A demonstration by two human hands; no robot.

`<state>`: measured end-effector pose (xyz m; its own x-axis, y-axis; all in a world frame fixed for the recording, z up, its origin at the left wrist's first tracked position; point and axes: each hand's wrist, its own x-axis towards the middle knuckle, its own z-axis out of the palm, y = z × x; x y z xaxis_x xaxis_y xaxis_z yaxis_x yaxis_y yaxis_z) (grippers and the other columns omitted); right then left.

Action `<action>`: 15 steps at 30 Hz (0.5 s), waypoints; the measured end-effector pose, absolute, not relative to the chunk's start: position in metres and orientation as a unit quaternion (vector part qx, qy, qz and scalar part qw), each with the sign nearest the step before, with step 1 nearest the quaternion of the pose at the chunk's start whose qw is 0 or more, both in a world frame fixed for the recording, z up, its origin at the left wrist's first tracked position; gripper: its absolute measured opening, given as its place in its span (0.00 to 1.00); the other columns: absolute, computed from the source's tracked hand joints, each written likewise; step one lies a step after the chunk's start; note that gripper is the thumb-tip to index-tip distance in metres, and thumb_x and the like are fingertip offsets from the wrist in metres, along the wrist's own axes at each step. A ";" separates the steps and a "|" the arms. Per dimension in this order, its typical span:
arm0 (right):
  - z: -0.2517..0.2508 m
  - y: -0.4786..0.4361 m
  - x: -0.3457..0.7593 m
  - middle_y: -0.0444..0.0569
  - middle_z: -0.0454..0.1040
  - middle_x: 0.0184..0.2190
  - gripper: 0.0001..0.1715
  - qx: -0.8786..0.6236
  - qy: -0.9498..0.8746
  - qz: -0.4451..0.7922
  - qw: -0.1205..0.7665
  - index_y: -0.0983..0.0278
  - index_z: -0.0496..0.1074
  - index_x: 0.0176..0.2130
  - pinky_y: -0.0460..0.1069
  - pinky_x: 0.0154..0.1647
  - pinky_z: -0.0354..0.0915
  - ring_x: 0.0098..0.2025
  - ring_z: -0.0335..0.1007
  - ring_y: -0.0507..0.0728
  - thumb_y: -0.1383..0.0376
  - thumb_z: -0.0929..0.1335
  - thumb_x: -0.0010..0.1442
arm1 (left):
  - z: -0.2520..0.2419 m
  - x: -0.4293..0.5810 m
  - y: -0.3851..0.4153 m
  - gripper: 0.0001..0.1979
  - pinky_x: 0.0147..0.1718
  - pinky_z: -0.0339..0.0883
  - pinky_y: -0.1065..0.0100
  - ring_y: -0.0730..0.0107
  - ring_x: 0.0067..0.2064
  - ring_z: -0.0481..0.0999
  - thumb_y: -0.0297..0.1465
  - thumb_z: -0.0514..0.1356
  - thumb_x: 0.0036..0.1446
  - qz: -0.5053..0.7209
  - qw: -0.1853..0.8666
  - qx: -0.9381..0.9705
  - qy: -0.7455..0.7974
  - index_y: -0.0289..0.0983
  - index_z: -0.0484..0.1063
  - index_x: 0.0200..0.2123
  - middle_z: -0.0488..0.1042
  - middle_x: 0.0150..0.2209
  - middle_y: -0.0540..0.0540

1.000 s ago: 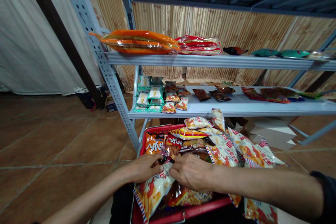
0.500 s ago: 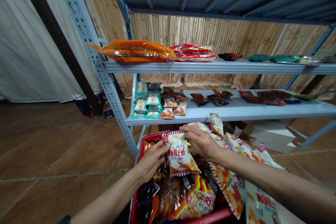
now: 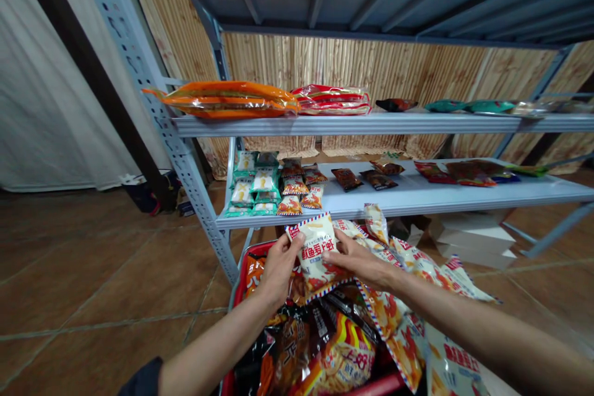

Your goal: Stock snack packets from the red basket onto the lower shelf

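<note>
Both my hands hold up a white snack bag [image 3: 316,252] with red and blue airmail-striped edges and red lettering, which appears upside down. My left hand [image 3: 279,270] grips its left side, and my right hand [image 3: 356,259] pinches its right side. Below them, a red basket [image 3: 242,275] overflows with similar bags and darker snack packets [image 3: 297,352]. Several striped bags [image 3: 406,346] hang over the basket's right side. Most of the basket is hidden by its contents.
A grey metal shelf unit stands just ahead, with small snack packs on its lower shelf [image 3: 417,198] and larger orange and red packs on the upper shelf [image 3: 371,125]. White cardboard pieces [image 3: 473,241] lie at right, with brown floor tiles [image 3: 106,272] at left.
The white bag has turned over and risen toward the lower shelf. My right hand has shifted to its right side, and the view has tilted slightly.
</note>
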<state>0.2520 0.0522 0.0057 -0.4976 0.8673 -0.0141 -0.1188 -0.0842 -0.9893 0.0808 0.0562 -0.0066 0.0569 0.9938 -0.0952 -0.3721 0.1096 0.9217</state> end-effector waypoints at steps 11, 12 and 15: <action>-0.007 0.055 0.256 0.50 0.72 0.46 0.34 -0.328 -0.507 0.691 0.397 0.62 0.61 0.50 0.56 0.49 0.64 0.45 0.70 0.57 0.61 0.73 0.46 | 0.001 0.085 0.072 0.19 0.24 0.63 0.72 0.70 0.27 0.73 0.45 0.63 0.44 0.574 0.575 0.386 0.438 0.35 0.70 0.32 0.75 0.30 0.47; -0.008 0.054 0.256 0.50 0.72 0.46 0.34 -0.327 -0.498 0.698 0.398 0.61 0.61 0.51 0.56 0.49 0.65 0.45 0.71 0.57 0.62 0.73 0.46 | 0.001 0.086 0.073 0.19 0.23 0.62 0.72 0.71 0.26 0.72 0.45 0.63 0.43 0.579 0.570 0.381 0.442 0.35 0.70 0.31 0.75 0.28 0.48; -0.012 0.051 0.255 0.50 0.72 0.46 0.35 -0.319 -0.472 0.719 0.398 0.61 0.61 0.51 0.56 0.48 0.65 0.44 0.71 0.58 0.63 0.74 0.45 | 0.000 0.090 0.077 0.19 0.22 0.61 0.73 0.73 0.24 0.70 0.44 0.64 0.40 0.594 0.553 0.373 0.449 0.35 0.70 0.27 0.73 0.24 0.50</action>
